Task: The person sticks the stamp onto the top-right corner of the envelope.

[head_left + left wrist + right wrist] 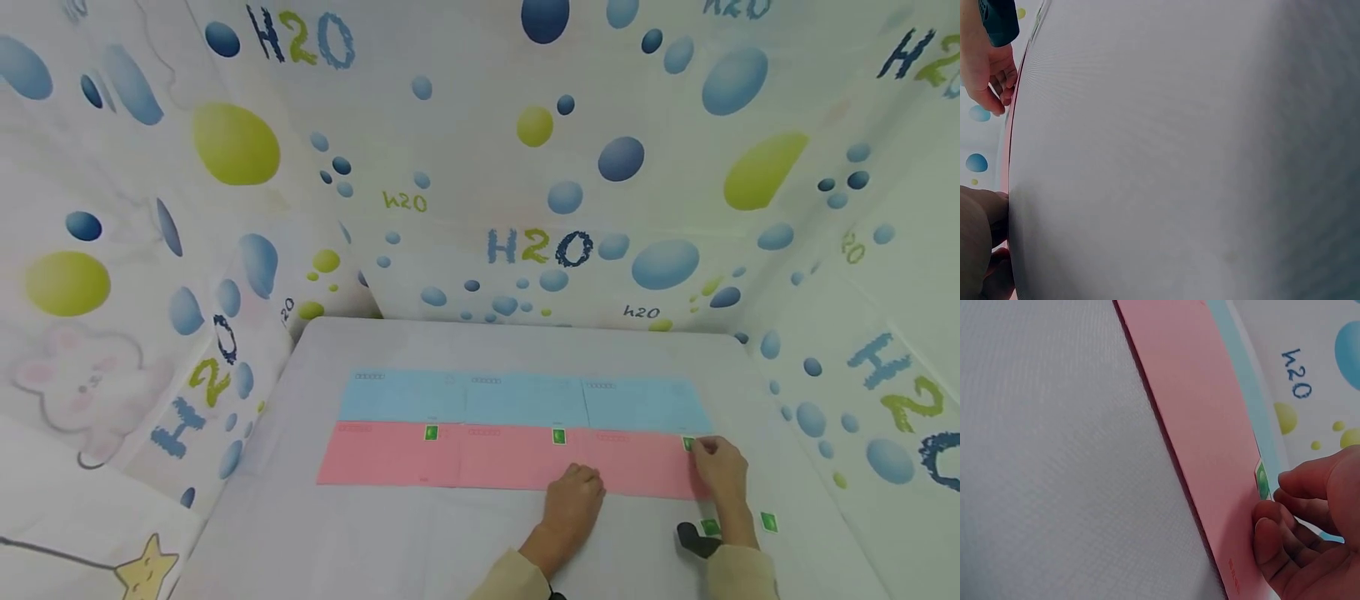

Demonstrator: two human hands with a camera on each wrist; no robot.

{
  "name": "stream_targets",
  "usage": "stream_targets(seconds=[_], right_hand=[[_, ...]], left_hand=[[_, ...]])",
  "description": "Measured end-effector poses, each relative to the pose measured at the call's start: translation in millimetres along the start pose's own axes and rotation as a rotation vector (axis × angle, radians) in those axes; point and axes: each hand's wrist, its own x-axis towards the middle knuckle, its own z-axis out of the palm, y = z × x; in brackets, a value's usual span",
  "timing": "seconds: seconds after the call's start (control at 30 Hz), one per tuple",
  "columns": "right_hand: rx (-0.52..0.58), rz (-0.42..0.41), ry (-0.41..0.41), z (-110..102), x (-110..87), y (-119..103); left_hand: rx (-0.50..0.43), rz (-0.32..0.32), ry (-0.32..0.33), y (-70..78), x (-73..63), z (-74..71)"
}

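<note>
Three pink envelopes (382, 457) lie edge to edge below a row of three blue envelopes (525, 400). Each pink one bears a green stamp (558, 437) near its upper right corner. My right hand (723, 475) is at the rightmost stamp (688, 445). In the right wrist view that stamp (1262, 479) lies on the pink paper beside the loosely bent fingers (1269, 540); no clear pinch shows. My left hand (573, 504) rests on the lower edge of the pink row, between the middle and right envelopes, its fingertips partly hidden.
Two loose green stamps lie on the white table (360, 533): one (710, 527) by the right wrist beside a black strap end (697, 540), another (769, 522) further right. Printed white cloth (465, 150) with bubbles hangs behind and at both sides.
</note>
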Motion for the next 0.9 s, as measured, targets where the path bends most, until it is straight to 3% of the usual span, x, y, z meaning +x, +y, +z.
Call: stream_targets(seconds=[0.13,0.53,0.9], right_hand=[[0.007,0.008,-0.006,0.6,-2.2,0.5],[0.003,0.034,-0.017,1.3,-7.0,-2.2],[0.012,0.005,0.001,-7.8,-19.7,-6.8]], left_hand=[[0.004,0.003,0.018,0.0,-1.4,1.6],[0.050,0.001,-0.019,-0.1,-1.2,-1.0],[0.043,0.008,0.040,-1.3,-1.8,1.6]])
